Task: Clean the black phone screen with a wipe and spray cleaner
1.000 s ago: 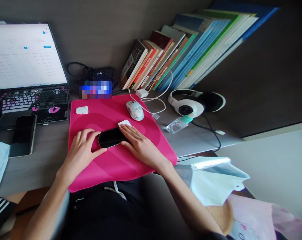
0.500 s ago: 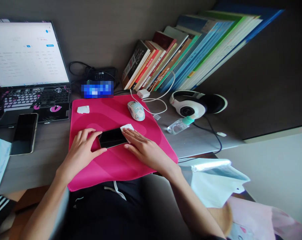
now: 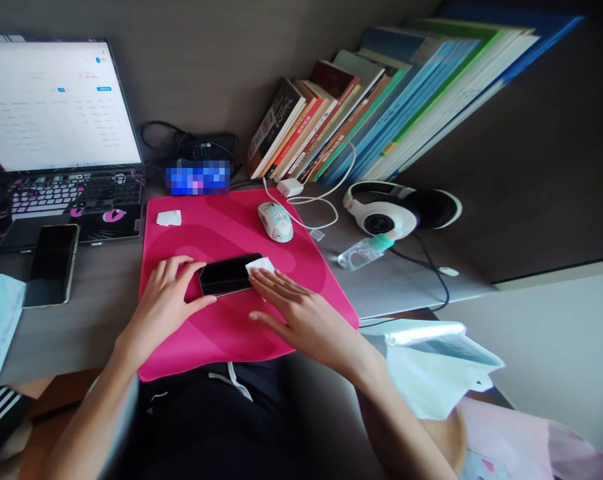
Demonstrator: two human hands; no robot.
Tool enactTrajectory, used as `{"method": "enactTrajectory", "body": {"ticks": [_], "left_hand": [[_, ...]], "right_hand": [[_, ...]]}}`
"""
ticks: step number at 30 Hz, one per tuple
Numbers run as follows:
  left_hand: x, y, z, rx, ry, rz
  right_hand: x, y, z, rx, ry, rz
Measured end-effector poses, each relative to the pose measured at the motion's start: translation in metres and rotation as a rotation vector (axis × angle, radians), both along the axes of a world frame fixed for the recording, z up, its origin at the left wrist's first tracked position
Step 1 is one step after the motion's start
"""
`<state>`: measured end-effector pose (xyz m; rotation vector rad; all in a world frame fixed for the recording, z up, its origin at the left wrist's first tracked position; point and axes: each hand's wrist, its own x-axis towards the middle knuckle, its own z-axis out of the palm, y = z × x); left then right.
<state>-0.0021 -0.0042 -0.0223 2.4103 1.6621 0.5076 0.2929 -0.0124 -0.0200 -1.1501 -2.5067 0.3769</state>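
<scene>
A black smartphone [image 3: 224,275] lies face up on the pink desk mat [image 3: 206,340]. My left hand [image 3: 164,293] grips its left end, with thumb and index finger at the near and far corners. On the phone's right end is a folded white tissue [image 3: 260,265]. My right hand [image 3: 301,310] holds that tissue down under nearly straight fingers, its thumb spread apart over the mat. Part of the tissue and the phone's right edge are hidden beneath the fingers.
A mouse [image 3: 275,222] and a small white piece [image 3: 168,218] rest on the mat. To the right are a spray bottle [image 3: 358,255], headphones [image 3: 388,217] and a white charger [image 3: 290,187]. A laptop [image 3: 76,193] and a second phone [image 3: 51,265] stand left; books [image 3: 331,120] line the back.
My right hand has slid slightly right and toward me with the tissue, baring more of the phone's far edge. My left hand keeps its grip. The whole view has shifted a little.
</scene>
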Motion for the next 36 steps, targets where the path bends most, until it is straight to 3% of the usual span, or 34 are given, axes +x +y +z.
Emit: {"method": "enactTrajectory", "body": {"ticks": [5, 11, 18, 27, 36], "left_hand": [[-0.002, 0.000, -0.002, -0.001, -0.023, -0.013], [-0.002, 0.000, -0.005, 0.014, -0.008, -0.015], [-0.001, 0.002, -0.012, 0.049, -0.012, 0.016], [-0.005, 0.004, -0.012, 0.053, -0.035, -0.004], [-0.004, 0.003, -0.015, 0.061, -0.050, -0.004]], "right_hand": [[-0.016, 0.005, -0.007, 0.010, 0.029, 0.041], [-0.038, 0.020, -0.021, 0.077, 0.069, -0.072], [-0.042, -0.011, -0.004, 0.039, 0.005, 0.064], [-0.081, 0.022, -0.009, 0.057, 0.064, 0.114], [-0.074, 0.006, 0.000, 0.020, 0.074, 0.214]]}}
